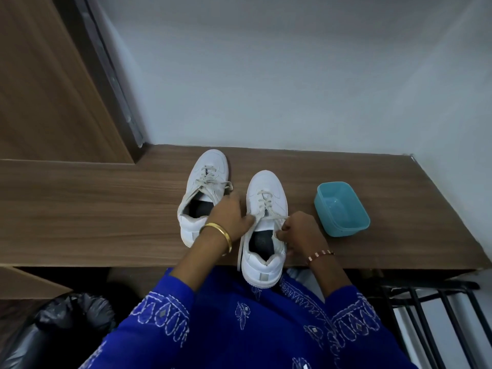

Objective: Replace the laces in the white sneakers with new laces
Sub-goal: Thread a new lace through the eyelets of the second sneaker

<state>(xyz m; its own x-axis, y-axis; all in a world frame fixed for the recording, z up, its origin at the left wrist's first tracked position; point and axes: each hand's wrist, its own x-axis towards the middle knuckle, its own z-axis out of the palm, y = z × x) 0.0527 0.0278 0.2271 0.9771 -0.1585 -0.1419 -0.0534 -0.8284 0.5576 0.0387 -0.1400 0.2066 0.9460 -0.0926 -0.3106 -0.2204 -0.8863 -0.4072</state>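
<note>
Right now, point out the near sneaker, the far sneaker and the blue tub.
near sneaker (pixel 263 272): head view, on its heel collar.
far sneaker (pixel 210 161): head view, on its toe cap.
blue tub (pixel 346 222): head view, on its front outer wall.

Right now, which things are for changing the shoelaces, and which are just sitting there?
For the job: right sneaker, its lace, left sneaker, left hand, right hand.

Just sitting there: blue tub, black bin bag, black rack.

Blue white-embroidered sleeves (pixel 165 312), gold bangle (pixel 221 233), beaded bracelet (pixel 319 254).
</note>
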